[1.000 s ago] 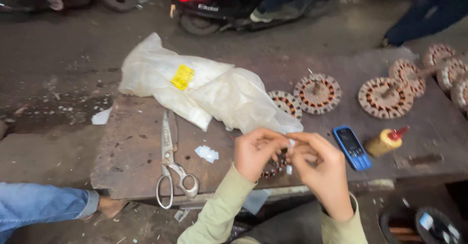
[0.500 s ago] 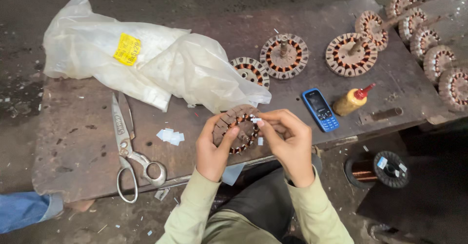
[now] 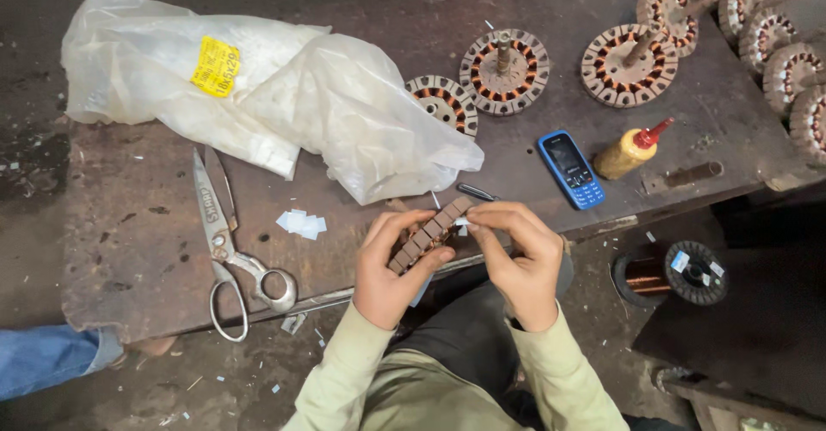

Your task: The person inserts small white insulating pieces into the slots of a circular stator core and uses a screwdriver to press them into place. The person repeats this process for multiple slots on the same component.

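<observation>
So the big rusty metal table (image 3: 129,250) takes up most of the view, and biggest on it is one crumpled white plastic bag (image 3: 284,104) with a yellow label, up at the far left. Next down in size are the wound stators, the round cores with copper coils: I count three out in the open, one (image 3: 629,64) at the far right, one (image 3: 504,71) in the middle and one (image 3: 443,102) half tucked behind the bag, plus a cluster of about five more (image 3: 766,35) running off the top right corner. Those look already wound, though I can't tell if they're fully finished.

Off the table, down right on the floor, sits one spool of copper wire (image 3: 669,273). Then one pair of big scissors (image 3: 231,250) near the left front edge, one blue mobile phone (image 3: 570,169) and one small yellow bottle (image 3: 632,149) with a red nozzle just beside it.

The one being worked on is the bare stator core (image 3: 428,235), held edge-on over the table's front edge. The left hand (image 3: 391,267) has its fingers wrapped around it, the right hand (image 3: 516,255) pinches at its top end, seemingly pushing a white paper slip in. No copper shows on it, so I'd say winding is still left. Smallest: a little pile of white paper slips (image 3: 301,222), too small to count.
</observation>
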